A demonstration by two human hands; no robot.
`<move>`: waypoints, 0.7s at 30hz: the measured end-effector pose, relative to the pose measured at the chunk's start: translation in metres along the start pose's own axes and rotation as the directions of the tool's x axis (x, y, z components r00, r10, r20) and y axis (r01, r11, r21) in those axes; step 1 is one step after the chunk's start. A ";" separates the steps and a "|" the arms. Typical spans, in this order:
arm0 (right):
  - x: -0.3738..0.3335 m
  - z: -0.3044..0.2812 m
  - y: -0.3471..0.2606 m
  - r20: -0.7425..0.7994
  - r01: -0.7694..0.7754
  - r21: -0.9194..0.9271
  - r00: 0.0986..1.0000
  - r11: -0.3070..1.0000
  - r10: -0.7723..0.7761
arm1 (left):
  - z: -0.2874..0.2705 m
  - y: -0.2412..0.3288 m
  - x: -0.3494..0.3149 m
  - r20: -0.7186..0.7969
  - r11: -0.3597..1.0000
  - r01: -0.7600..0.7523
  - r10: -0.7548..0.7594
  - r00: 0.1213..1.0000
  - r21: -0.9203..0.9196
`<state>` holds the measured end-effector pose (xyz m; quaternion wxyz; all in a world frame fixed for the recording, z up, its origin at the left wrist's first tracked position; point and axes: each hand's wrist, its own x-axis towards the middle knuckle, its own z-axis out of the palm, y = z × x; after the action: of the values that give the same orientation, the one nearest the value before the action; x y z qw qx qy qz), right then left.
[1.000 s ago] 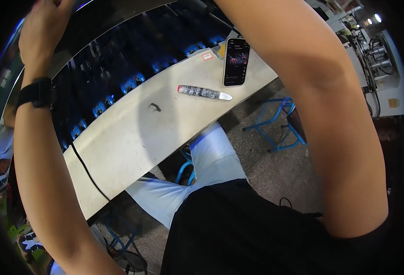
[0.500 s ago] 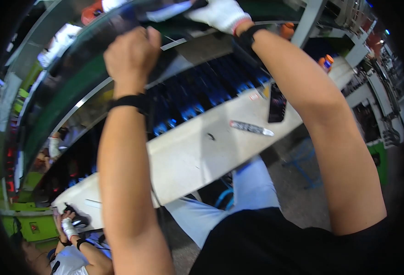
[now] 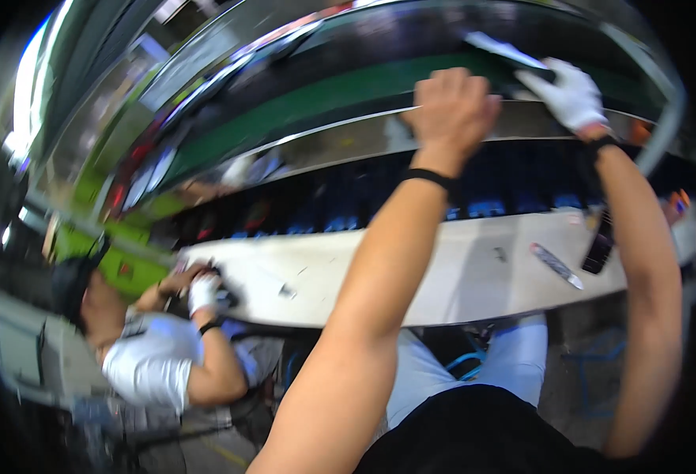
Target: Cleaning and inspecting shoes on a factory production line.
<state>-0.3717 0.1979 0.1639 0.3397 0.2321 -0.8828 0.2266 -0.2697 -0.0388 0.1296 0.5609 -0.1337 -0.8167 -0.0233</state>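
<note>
My left hand [image 3: 454, 110] is bare, with a black band at the wrist. It is raised at the near edge of the green conveyor belt [image 3: 395, 73], its fingers curled into a fist; anything inside is hidden. My right hand [image 3: 573, 96] wears a white glove and reaches over the belt farther right. Its fingers close around the dark end of a long, pale, flat piece [image 3: 506, 50], which points up and left. Blur hides what kind of thing this is.
Below the belt runs a dark rack [image 3: 474, 182] with blue glints. The white bench [image 3: 443, 268] carries a phone [image 3: 598, 246] and a slim patterned tool [image 3: 556, 266]. At the left a co-worker [image 3: 158, 351] handles a dark object. An orange-capped bottle [image 3: 674, 205] is at far right.
The view has swung left, bringing more of the co-worker and belt into sight. My right hand still has the pale piece; my left hand stays closed, its thumb less lifted.
</note>
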 end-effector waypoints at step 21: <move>-0.038 0.032 0.023 -0.290 0.049 -0.143 0.953 0.989 -0.089 | -0.117 -0.484 -0.365 0.631 0.678 0.099 -0.720 0.288 0.728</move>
<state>-0.3753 0.2080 0.1108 0.4903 0.2031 -0.8267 0.1870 -0.1597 -0.5968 -0.1094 0.0191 0.2758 -0.9509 0.1390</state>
